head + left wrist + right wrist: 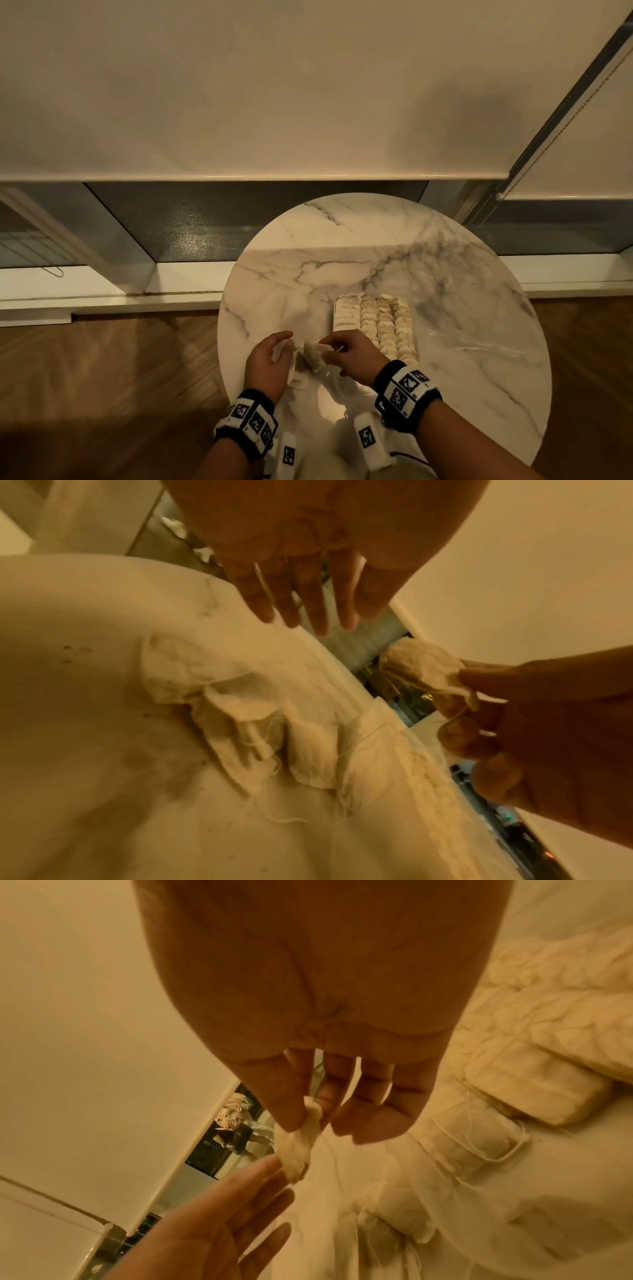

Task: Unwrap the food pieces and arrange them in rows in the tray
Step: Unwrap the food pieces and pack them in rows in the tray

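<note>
Right hand [329,1015] pinching crumpled gauzy food piece [298,1148], left hand [308,561] flat, fingers straight, round marble table [462,342]

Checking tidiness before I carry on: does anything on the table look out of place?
Yes: a loose pile of pouches with trailing strings lies on the marble table, outside the tray.

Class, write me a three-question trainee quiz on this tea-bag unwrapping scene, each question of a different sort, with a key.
1. True or false: the left hand grips a tea bag.
2. Which hand pinches the tea bag held above the table? A left, B right.
3. Fill in: the tray of rows sits on a round ___ table.

Key: 1 false, its fingers are straight; 2 B; 3 marble.
</note>
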The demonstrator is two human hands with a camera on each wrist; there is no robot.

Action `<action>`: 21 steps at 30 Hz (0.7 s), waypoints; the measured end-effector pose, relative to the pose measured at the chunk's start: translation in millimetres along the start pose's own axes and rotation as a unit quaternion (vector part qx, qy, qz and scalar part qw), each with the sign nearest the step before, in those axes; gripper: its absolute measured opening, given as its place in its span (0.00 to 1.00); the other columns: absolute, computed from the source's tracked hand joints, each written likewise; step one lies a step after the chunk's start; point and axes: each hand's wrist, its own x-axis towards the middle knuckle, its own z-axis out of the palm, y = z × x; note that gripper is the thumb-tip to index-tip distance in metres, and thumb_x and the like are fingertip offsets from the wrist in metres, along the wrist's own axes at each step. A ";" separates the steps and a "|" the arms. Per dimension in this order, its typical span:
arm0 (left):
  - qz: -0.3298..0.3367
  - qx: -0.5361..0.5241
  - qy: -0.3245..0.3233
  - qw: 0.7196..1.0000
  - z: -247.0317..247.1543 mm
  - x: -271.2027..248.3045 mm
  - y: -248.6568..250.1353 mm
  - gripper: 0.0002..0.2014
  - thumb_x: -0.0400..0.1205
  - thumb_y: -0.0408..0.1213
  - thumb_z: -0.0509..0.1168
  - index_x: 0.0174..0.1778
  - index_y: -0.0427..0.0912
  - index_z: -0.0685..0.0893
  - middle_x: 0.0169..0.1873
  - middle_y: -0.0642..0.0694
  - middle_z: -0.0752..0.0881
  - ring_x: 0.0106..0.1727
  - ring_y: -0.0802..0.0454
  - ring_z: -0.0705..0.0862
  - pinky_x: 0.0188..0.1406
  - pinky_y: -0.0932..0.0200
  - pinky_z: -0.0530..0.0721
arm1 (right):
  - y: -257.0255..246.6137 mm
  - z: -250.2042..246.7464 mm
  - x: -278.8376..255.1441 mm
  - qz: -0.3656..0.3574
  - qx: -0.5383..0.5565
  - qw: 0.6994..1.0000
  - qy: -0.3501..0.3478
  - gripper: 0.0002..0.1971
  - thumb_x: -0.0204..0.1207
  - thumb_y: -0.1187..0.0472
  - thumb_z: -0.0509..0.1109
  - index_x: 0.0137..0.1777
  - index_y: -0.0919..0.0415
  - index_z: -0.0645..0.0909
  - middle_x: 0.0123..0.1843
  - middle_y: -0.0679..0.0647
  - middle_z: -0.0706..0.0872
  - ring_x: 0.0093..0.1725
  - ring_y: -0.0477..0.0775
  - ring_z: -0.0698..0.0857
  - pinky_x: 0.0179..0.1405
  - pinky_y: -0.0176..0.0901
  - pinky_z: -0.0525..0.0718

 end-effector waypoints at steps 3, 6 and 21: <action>0.006 -0.091 -0.098 0.991 8.2 -8.1 19.3 0.08 0.85 0.36 0.67 0.56 0.46 0.88 0.47 0.51 0.91 0.50 0.60 0.89 0.45 0.69 0.84 | -1.4 -8.1 -3.1 -0.026 -0.007 0.999 -0.029 0.10 0.79 0.62 0.74 0.58 0.55 0.88 0.43 0.47 0.85 0.39 0.41 0.84 0.31 0.35 0.84; -0.009 -0.123 -0.156 0.980 17.4 -12.6 28.4 0.07 0.82 0.32 0.69 0.54 0.43 0.88 0.42 0.45 0.92 0.40 0.52 0.90 0.37 0.60 0.86 | -1.4 -15.3 -4.4 -0.043 0.000 0.999 0.001 0.09 0.75 0.59 0.79 0.55 0.55 0.87 0.39 0.49 0.84 0.36 0.44 0.84 0.33 0.39 0.86; -0.007 -0.092 -0.164 0.982 51.1 -28.0 41.8 0.05 0.83 0.38 0.70 0.49 0.42 0.90 0.37 0.46 0.91 0.38 0.53 0.87 0.35 0.62 0.81 | 10.4 -58.4 -21.0 -0.072 -0.017 0.996 0.046 0.06 0.77 0.62 0.76 0.39 0.53 0.85 0.33 0.47 0.86 0.31 0.40 0.82 0.34 0.36 0.81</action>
